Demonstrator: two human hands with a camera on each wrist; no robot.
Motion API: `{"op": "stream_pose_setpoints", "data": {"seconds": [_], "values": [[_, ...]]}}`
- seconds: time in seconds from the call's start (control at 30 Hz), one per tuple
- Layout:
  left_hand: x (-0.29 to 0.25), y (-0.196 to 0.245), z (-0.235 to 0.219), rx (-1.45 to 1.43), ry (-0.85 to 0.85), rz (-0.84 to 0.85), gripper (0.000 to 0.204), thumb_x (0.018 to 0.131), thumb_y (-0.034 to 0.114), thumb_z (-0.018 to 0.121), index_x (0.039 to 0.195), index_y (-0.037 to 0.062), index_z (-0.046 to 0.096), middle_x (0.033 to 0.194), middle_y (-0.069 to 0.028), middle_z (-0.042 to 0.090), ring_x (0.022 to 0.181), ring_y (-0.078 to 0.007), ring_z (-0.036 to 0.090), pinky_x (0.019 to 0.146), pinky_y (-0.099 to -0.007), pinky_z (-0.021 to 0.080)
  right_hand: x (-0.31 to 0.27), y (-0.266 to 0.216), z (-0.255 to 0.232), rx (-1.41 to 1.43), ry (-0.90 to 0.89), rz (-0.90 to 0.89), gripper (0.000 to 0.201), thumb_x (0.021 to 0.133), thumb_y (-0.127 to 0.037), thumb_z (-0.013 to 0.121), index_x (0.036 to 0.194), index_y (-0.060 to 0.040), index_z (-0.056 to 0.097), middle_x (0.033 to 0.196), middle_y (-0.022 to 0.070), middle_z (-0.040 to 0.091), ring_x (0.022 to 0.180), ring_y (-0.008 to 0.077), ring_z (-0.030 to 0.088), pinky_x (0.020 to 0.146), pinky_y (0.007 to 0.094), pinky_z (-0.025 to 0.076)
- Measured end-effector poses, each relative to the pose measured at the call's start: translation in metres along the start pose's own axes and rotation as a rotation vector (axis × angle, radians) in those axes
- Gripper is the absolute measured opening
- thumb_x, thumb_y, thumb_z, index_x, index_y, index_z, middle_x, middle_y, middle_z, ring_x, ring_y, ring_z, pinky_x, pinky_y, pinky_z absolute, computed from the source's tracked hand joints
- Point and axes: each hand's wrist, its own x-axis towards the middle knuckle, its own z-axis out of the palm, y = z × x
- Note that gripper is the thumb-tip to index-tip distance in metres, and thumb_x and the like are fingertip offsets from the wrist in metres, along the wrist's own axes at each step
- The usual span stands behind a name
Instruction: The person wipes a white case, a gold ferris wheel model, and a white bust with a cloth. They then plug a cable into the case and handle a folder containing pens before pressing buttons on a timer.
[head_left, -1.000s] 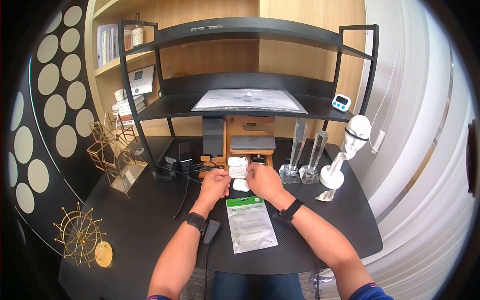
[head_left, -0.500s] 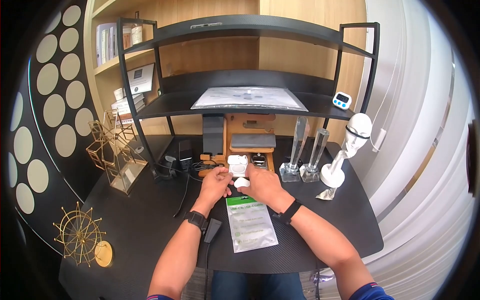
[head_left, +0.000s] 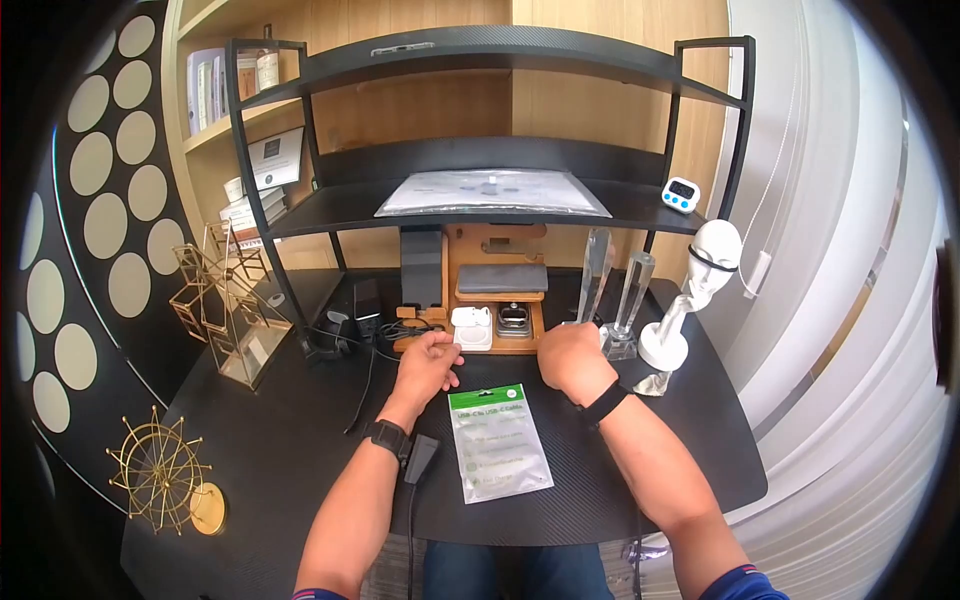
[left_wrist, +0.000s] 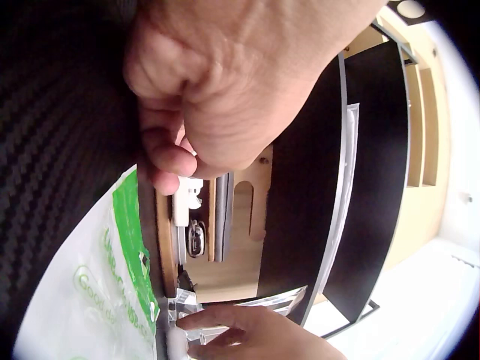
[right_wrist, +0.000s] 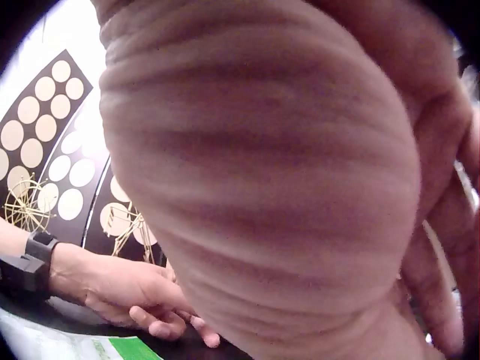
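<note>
My left hand (head_left: 425, 370) has its fingers loosely bent and holds nothing. Its fingertips are right at the front left corner of a white square pad (head_left: 473, 338), which lies on a wooden dock (head_left: 515, 347). White earbud-like pieces (head_left: 468, 318) sit at the back of the pad, and a watch (head_left: 514, 318) rests to its right. Over by the crystal trophies, my right hand (head_left: 575, 358) pinches a small white rounded case (left_wrist: 177, 341), seen blurred in the left wrist view. In the head view the back of this hand hides most of the case.
A green-topped cable pouch (head_left: 500, 445) lies in front of the hands. Crystal trophies (head_left: 595, 275) and a white head-shaped stand (head_left: 665, 345) stand to the right. Black cables (head_left: 405, 328) lie left of the dock, with a black shelf (head_left: 345, 205) above. A black plug (head_left: 423, 460) sits beside the left wrist.
My right hand has taken the white rounded case from in front of the pad and carried it right, toward the trophies. My left hand has stayed by the pad.
</note>
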Motion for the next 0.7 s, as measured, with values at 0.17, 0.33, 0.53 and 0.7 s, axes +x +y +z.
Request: {"op": "stream_pose_setpoints", "data": {"seconds": [0.17,0.33,0.53,0.7], "values": [[0.001,0.000,0.000,0.032,0.013,-0.001,0.032,0.105,0.011,0.068,0.131,-0.0055,0.058,0.095,-0.0104,0.074,0.058,-0.0105,0.064,0.049,-0.0227,0.048,0.003,-0.004,-0.009,0.218,0.079,-0.067,0.021,0.090,-0.017,0.068,0.102,-0.0079,0.084,0.108,0.0177,0.081,0.102,0.0348,0.079,0.078,0.0443,0.061],[0.001,-0.001,-0.001,0.001,0.000,-0.006,0.039,0.106,0.012,0.066,0.139,-0.0074,0.057,0.097,-0.0092,0.074,0.059,-0.0105,0.064,0.050,-0.0225,0.048,0.021,-0.027,0.016,0.652,0.175,-0.088,0.028,0.094,-0.024,0.071,0.109,-0.0020,0.078,0.103,0.0259,0.077,0.105,0.0428,0.074,0.092,0.0503,0.059],[0.000,-0.002,0.002,0.028,-0.002,-0.003,0.037,0.107,0.012,0.065,0.137,-0.0084,0.061,0.099,-0.0081,0.074,0.060,-0.0105,0.065,0.050,-0.0224,0.049,0.026,-0.037,0.036,0.835,0.193,-0.093,0.036,0.096,-0.029,0.071,0.099,0.0060,0.078,0.101,0.0310,0.076,0.101,0.0459,0.075,0.091,0.0530,0.059],[-0.004,0.002,0.003,0.041,0.019,0.019,0.032,0.106,0.013,0.066,0.130,-0.0085,0.064,0.099,-0.0096,0.076,0.060,-0.0106,0.066,0.049,-0.0227,0.048,0.024,-0.041,0.031,0.890,0.244,-0.048,0.037,0.097,-0.030,0.070,0.093,0.0062,0.078,0.094,0.0315,0.075,0.095,0.0472,0.075,0.088,0.0542,0.059]]}}
